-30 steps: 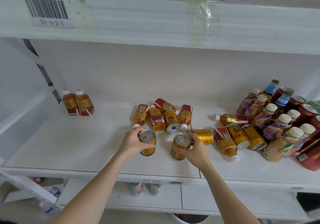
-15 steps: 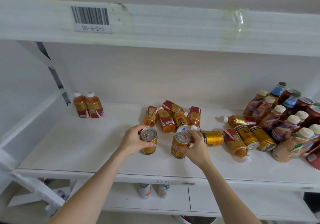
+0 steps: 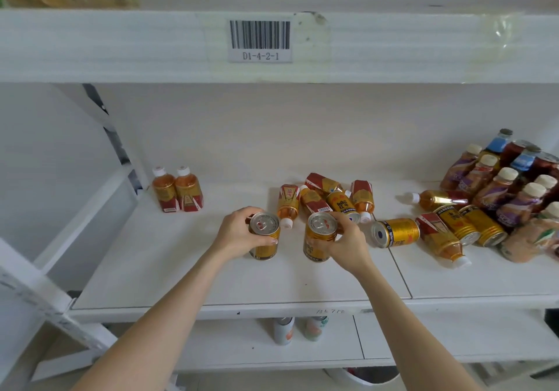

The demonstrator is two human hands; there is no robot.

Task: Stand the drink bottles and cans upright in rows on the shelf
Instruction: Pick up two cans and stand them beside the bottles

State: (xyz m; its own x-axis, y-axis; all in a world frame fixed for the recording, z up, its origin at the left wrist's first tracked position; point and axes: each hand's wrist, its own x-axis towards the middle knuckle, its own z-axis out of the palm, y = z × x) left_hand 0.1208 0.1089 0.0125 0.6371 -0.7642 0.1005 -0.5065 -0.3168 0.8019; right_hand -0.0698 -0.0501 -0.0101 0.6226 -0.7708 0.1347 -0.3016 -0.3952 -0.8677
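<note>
Left hand [image 3: 239, 233], right hand [image 3: 348, 243] each gripping upright gold metal can [image 3: 263, 236], [image 3: 319, 236], tops up; toppled amber plastic bottles [image 3: 326, 198] lying just beyond.

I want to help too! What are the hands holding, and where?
Two gold cans, each gripped round its side: the left hand holds the left can, the right hand the right can.

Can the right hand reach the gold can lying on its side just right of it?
Probably yes for reach: the lying can is near, nothing between. But the right hand grips an upright can.
</note>
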